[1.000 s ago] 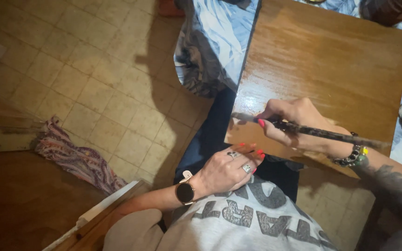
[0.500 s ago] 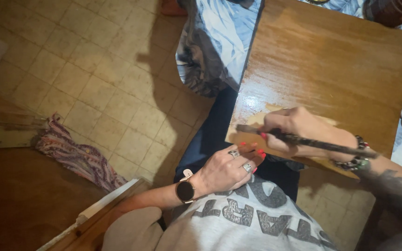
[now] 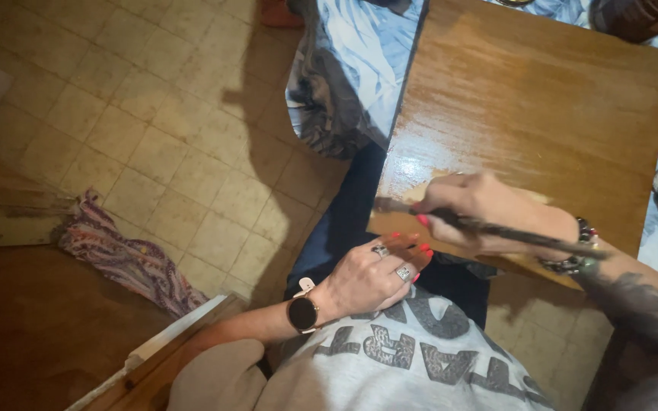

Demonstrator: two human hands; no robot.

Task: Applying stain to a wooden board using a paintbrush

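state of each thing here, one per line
wooden board: lying flat, surface glossy and wet-looking, a paler patch near the front edge
brush: gripped in the right hand, tip at the board's front left edge
left hand: fingers curled against the board's near edge
patterned cloth: crumpled on the tiled floor
blue sheet: draped under the board, hanging in folds

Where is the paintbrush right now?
In the head view, the paintbrush is in the right hand, lying across the near left corner of the wooden panel, just above the left hand.
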